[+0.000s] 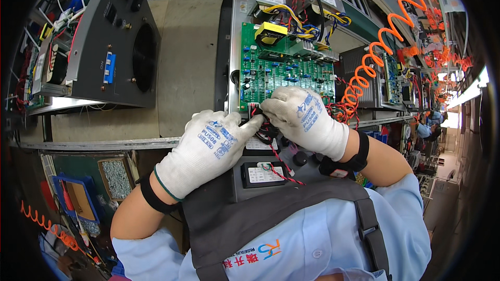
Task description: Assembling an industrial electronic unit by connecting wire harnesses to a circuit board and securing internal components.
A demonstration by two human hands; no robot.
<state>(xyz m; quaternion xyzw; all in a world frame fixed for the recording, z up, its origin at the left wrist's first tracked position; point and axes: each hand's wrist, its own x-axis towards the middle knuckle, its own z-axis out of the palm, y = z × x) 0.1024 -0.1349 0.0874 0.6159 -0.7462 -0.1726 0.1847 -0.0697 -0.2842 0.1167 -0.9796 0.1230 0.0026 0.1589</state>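
White-gloved left hand [211,148] and right hand [302,117] are meeting at the lower edge of the green circuit board [284,70], fingers pinched shut on a black connector [262,119] with red wires [276,158]. Left hand is probably bracing it just below the board while right fingers are pressing from above.

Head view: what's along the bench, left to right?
Blue tray → dark grey unit with a round fan grille → left hand → green circuit board → right hand → orange coiled hose.
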